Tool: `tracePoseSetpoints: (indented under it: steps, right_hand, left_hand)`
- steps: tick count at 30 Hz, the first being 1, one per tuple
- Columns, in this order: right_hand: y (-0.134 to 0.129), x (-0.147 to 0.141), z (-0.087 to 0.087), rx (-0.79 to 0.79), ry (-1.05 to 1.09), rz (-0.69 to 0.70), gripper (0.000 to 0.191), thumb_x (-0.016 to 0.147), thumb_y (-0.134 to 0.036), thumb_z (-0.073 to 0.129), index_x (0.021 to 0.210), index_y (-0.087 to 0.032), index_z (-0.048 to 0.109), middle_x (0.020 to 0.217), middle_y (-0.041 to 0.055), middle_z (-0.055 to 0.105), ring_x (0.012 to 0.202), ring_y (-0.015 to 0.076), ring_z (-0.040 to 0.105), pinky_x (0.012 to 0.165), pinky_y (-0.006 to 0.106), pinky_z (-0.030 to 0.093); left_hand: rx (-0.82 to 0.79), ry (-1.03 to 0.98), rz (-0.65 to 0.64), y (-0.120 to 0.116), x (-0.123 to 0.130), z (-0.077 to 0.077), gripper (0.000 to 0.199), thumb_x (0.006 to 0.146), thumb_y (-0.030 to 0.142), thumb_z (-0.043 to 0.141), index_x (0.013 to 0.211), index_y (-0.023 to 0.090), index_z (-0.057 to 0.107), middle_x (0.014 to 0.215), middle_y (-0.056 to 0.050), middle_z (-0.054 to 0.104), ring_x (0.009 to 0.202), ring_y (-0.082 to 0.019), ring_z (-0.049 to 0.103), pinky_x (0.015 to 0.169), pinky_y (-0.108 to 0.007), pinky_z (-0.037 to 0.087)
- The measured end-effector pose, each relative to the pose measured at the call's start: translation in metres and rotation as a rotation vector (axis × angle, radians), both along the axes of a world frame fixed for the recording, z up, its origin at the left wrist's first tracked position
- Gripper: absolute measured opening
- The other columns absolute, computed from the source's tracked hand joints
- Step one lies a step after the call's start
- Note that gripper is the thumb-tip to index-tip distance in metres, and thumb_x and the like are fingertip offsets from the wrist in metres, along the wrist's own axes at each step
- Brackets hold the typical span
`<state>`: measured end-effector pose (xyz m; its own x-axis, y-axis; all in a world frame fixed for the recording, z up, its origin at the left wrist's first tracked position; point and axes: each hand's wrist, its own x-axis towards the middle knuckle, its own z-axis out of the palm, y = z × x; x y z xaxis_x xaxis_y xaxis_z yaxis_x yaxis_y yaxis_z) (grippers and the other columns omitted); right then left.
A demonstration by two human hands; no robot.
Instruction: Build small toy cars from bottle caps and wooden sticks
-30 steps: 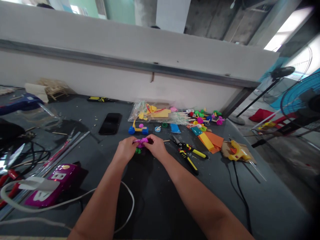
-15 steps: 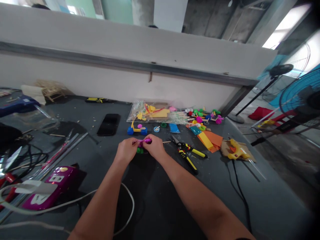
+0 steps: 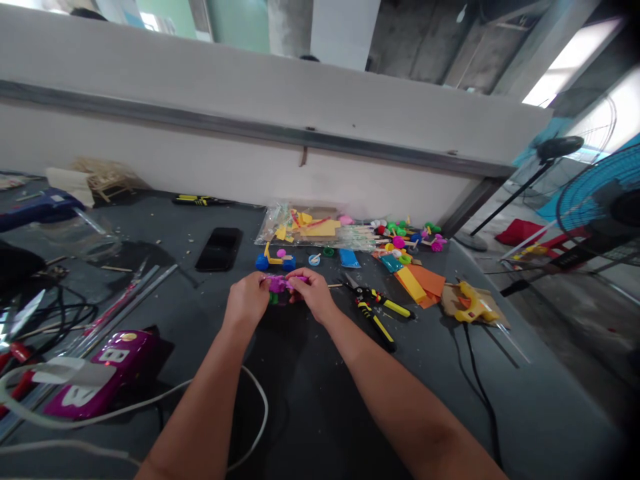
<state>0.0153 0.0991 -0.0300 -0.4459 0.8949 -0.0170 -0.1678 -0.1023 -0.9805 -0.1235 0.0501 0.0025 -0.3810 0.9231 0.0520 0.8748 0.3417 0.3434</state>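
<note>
Between my two hands is a small purple piece (image 3: 278, 284), pinched at its left end by my left hand (image 3: 249, 299) and at its right end by my right hand (image 3: 312, 292). Something green shows just under it, partly hidden by the fingers. A blue and yellow model with a pink ball (image 3: 276, 260) stands just beyond my hands. To the right of my right hand lies a thin wooden stick (image 3: 335, 285), close to pliers with yellow and black handles (image 3: 379, 303).
Behind are a plastic bag of yellow pieces (image 3: 310, 227) and a heap of coloured parts (image 3: 400, 237). A black phone (image 3: 219, 249) and purple power strip (image 3: 105, 373) with white cable lie left. A yellow glue gun (image 3: 473, 303) rests on cardboard at right.
My hands have moved slightly apart, and more of the purple piece shows between them. The camera view has shifted a little.
</note>
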Motion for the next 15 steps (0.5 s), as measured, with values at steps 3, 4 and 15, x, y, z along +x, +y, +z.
tracePoseSetpoints:
  steps: [3,4,15]
  right_hand:
    - [-0.002,0.0,-0.001,0.21,-0.251,-0.083,0.022,0.067,-0.038,0.065,0.078,-0.019,0.061,0.062,-0.0036,0.055,0.055,0.0107,0.051,0.054,0.025,0.047]
    - [-0.002,0.0,-0.001,0.32,-0.343,-0.122,0.021,0.066,-0.036,0.067,0.078,-0.019,0.061,0.066,-0.0029,0.057,0.06,0.0119,0.053,0.059,0.026,0.047]
    - [0.0,0.003,0.0,0.625,-0.491,-0.155,0.002,0.072,-0.021,0.06,0.071,-0.02,0.062,0.069,-0.0006,0.059,0.066,0.0129,0.054,0.065,0.025,0.043]
  left_hand:
    - [0.007,-0.006,-0.023,0.0,0.001,0.0,0.029,0.084,0.03,0.04,0.091,0.02,0.066,0.089,-0.01,0.07,0.084,-0.024,0.064,0.067,-0.027,0.041]
    - [0.011,-0.01,-0.033,0.0,0.001,0.0,0.029,0.085,0.03,0.04,0.091,0.02,0.066,0.088,-0.009,0.07,0.084,-0.024,0.064,0.067,-0.027,0.041]
    - [0.031,-0.004,-0.09,-0.001,0.01,0.002,0.026,0.084,0.027,0.04,0.085,0.021,0.065,0.084,-0.009,0.07,0.081,-0.025,0.064,0.064,-0.028,0.04]
